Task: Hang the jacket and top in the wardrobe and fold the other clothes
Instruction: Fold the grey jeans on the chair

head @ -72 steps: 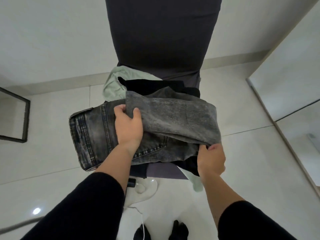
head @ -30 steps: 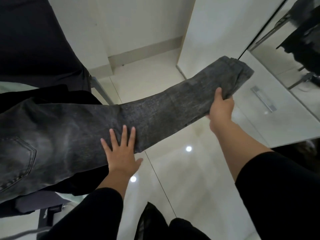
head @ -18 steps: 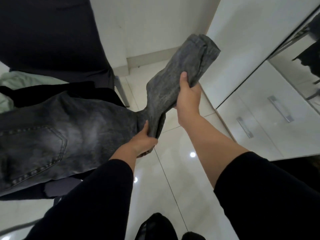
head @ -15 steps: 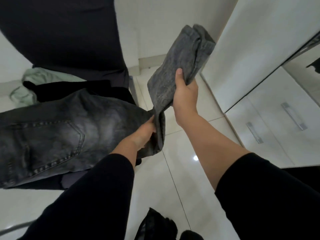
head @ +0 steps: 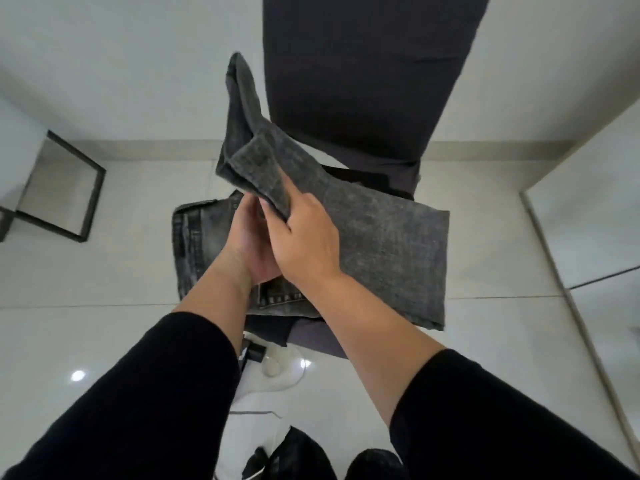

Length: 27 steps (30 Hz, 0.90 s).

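Observation:
Grey washed jeans (head: pixel 388 244) lie on the seat of a dark chair (head: pixel 360 77), waistband to the left. The leg part is folded back over the seat part. My right hand (head: pixel 308 244) grips the leg end, whose hem sticks up above it. My left hand (head: pixel 249 244) lies under the folded leg, palm turned up, over the jeans' seat part; its fingers are partly hidden by the cloth and by my right hand. A black garment (head: pixel 367 178) peeks out beneath the jeans at the chair back.
A black metal frame (head: pixel 69 188) stands on the pale tiled floor at left. White wardrobe panels (head: pixel 588 216) rise at right. A white object with a cable (head: pixel 277 372) lies on the floor below the chair's front edge, near my feet (head: pixel 311 455).
My right hand has swung the jeans' leg from the right over onto the seat part, making a fold. The camera has turned left to face the chair.

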Motion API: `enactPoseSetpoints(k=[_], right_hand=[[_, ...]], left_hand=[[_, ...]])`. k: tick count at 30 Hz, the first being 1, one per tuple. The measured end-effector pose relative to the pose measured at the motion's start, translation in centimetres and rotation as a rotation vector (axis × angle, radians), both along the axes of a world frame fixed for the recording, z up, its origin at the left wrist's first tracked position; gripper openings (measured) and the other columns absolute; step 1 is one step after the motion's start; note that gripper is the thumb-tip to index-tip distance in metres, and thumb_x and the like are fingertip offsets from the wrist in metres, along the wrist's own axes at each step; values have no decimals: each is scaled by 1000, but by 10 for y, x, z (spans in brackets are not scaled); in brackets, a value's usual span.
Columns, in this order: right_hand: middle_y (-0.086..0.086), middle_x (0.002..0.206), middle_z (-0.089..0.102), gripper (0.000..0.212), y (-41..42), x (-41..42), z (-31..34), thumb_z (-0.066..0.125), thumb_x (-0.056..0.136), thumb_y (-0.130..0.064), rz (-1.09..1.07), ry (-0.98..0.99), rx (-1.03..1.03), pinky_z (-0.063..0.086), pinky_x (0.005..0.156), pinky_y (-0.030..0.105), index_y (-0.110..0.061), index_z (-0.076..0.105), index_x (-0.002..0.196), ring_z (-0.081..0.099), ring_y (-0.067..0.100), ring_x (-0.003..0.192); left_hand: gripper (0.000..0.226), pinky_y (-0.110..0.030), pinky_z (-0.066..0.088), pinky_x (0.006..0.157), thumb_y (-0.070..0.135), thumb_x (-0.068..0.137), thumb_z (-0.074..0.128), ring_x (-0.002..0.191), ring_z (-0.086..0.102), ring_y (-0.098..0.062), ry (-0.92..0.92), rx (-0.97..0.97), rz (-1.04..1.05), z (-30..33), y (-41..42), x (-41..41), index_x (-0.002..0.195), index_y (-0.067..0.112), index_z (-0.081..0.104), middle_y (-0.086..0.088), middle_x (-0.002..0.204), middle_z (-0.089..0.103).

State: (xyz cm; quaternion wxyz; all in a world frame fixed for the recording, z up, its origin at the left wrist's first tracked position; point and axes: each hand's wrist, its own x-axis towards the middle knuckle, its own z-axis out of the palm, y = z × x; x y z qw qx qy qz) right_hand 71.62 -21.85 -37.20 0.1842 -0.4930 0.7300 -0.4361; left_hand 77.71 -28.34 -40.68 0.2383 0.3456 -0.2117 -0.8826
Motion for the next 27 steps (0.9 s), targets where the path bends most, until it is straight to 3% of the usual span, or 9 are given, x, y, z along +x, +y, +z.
enactPoseSetpoints(k=[3,5,7,9,12,15,17,21,27], right_hand=[[-3,140,47,66,-21,36,-32,51,94,-30,231,144,162,46,93,43,-51,15,146,41,20,126],[2,160,12,65,-31,47,-68,46,96,-35,373,320,472,19,115,54,-50,9,147,10,26,145],[-2,159,-20,70,-31,52,-101,45,96,-35,432,425,747,-7,113,62,-53,-2,145,-18,28,145],[-5,153,-35,85,-23,54,-123,51,93,-30,395,521,831,-11,107,69,-53,-14,143,-28,28,142],[-4,153,-35,89,-15,56,-132,52,89,-43,312,647,792,-10,105,72,-51,-18,142,-26,27,143],[-6,156,-27,80,-11,51,-129,46,88,-50,308,641,711,-8,108,69,-50,-10,145,-21,24,145],[-4,156,-27,82,-3,38,-131,46,87,-50,308,703,723,-8,108,69,-49,-11,146,-22,23,145],[-1,154,-32,95,24,2,-144,52,90,-30,117,793,837,-11,103,73,-47,-28,139,-27,27,143],[5,156,-27,98,51,-31,-141,51,91,-16,-95,776,894,-7,107,70,-42,-30,141,-19,29,145]], left_hand=[[51,-37,52,89,53,79,46,100,67,-25,7,60,112,-18,-26,61,104,17,72,-7,107,70],[80,-51,42,100,73,72,47,116,57,-36,-79,126,146,-34,-39,96,124,13,60,-16,124,63],[85,-55,42,100,76,69,55,115,57,-38,-240,163,114,-46,-46,123,125,13,58,-18,123,63],[64,-48,50,92,56,75,68,109,61,-30,-427,102,50,-55,-48,139,123,17,57,-12,120,65],[39,-35,55,73,22,87,66,99,61,-21,-670,-50,9,-68,-52,146,123,18,53,-7,120,61],[34,-30,54,65,10,91,59,95,60,-19,-663,-65,57,-76,-56,147,122,19,54,-5,116,61],[32,-29,54,66,10,90,62,90,62,-17,-735,-164,78,-84,-53,144,120,17,55,-5,112,63],[30,-35,51,88,18,85,70,96,63,-22,-944,-470,39,-92,-39,131,113,12,61,-2,105,65],[38,-29,46,85,33,90,62,102,61,-20,-1155,-788,-11,-101,-27,109,121,12,60,-2,114,66]])
